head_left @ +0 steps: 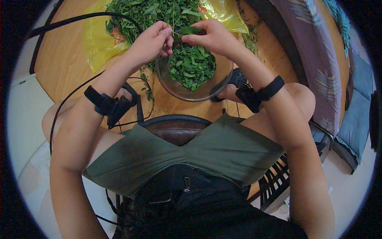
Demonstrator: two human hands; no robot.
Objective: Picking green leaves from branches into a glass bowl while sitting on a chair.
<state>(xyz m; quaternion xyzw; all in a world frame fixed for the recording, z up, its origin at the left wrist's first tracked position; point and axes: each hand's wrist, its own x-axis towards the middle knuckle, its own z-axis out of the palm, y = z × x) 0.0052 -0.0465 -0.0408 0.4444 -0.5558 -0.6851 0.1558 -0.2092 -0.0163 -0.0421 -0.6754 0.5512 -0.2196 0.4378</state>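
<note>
Above a see-through bowl [175,92] my two hands are close together. Fingers and thumb of my left hand [154,38] are closed in a pinch on a thin pale green stem [172,24]. A little to its right, my right hand [213,38] pinches green leaves [190,30] between thumb and fingers. Plucked leaves [193,67] lie heaped inside the bowl. Beyond the hands, a large pile of leafy stems [153,12] rests on a yellow plastic bag [95,47].
Loose leaf bits [148,89] are scattered on the wooden floor [59,75] left of the bowl. A black cable [91,15] arches in near my left hand. At the right stands a patterned cloth-covered edge [318,59]. My feet in dark sandals [238,77] flank the bowl.
</note>
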